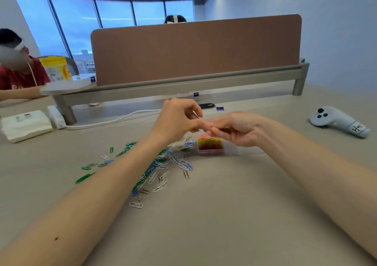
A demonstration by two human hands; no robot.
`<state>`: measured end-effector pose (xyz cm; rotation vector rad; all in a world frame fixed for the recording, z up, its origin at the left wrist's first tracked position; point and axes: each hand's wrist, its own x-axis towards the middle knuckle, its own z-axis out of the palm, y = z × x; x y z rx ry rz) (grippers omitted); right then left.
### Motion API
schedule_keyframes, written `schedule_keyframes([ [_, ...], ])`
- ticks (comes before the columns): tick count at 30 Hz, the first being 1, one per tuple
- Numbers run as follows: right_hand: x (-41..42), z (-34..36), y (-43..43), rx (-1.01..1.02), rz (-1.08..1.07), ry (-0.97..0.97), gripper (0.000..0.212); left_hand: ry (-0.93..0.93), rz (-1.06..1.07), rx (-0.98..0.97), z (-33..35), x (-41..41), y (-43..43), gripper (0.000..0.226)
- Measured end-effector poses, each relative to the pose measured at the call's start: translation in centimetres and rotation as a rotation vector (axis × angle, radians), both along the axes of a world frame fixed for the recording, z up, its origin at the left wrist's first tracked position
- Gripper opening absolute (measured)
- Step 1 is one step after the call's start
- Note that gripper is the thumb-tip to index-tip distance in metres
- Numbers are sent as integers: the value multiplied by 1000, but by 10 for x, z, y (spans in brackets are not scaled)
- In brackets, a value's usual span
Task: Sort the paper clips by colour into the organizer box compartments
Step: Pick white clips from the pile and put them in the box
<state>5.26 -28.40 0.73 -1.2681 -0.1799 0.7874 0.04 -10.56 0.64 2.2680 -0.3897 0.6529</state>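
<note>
A loose pile of paper clips (163,163), green, blue, white and silver, lies spread on the beige table under my left forearm. A clear organizer box (230,149) stands just right of the pile; its left compartments hold pink, yellow and red clips (210,143). My left hand (177,121) and my right hand (236,127) meet fingertip to fingertip above the box. Dark clips show inside my right hand's curled fingers. Whether my left fingers pinch a clip is hidden.
A white controller (338,121) lies at the far right. A white tissue pack (25,125) and a charger with its cable (102,121) sit at the left. A brown desk divider (195,49) closes the far side. A person in red sits at the left.
</note>
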Motion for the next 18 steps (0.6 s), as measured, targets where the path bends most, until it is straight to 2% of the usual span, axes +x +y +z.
schedule_keyframes([
  [6,15,4,-5,-124,-108,-90,11,118,4,-25,-3,11,11,31],
  [13,12,2,7,-554,49,-593,8,274,14,164,-23,19,23,22],
  [18,10,-2,20,-767,138,-781,11,344,-47,243,-22,20,21,21],
])
